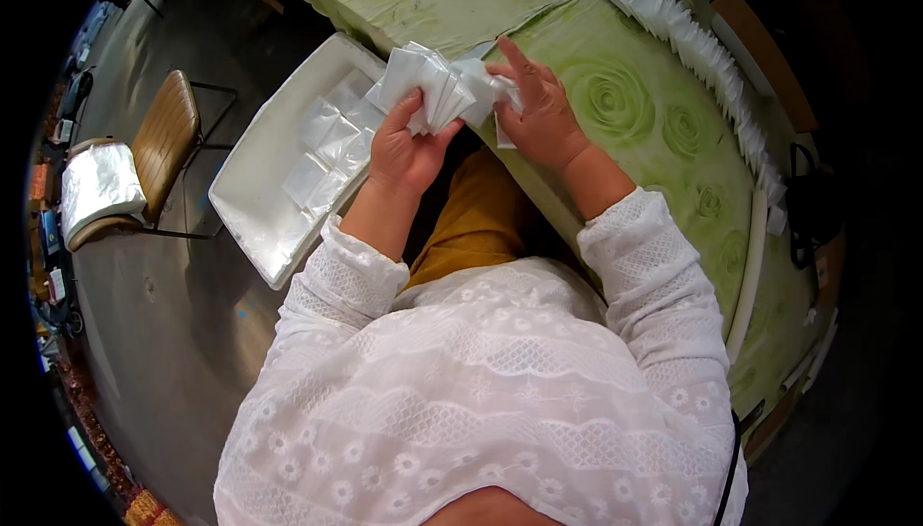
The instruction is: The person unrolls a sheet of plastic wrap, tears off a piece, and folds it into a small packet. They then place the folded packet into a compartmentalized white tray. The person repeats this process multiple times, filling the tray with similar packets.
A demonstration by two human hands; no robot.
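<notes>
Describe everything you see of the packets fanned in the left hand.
The packets are thin, flat, pale and squarish, with a glossy, plastic-like sheen. They overlap in an uneven fan, corners sticking out. The left hand holds them near their lower edge, thumb across the front. In the picture they lie just right of the tub. Whether anything is inside them cannot be told.

I watch the left hand (pixel 409 149) grip a fanned stack of pale packets (pixel 423 86) while the right hand (pixel 548 124) pinches another packet (pixel 503 136) (index finger raised) by the green worktop (pixel 630 165); a white tub (pixel 258 159) holding loose packets (pixel 332 134) sits left.
</notes>
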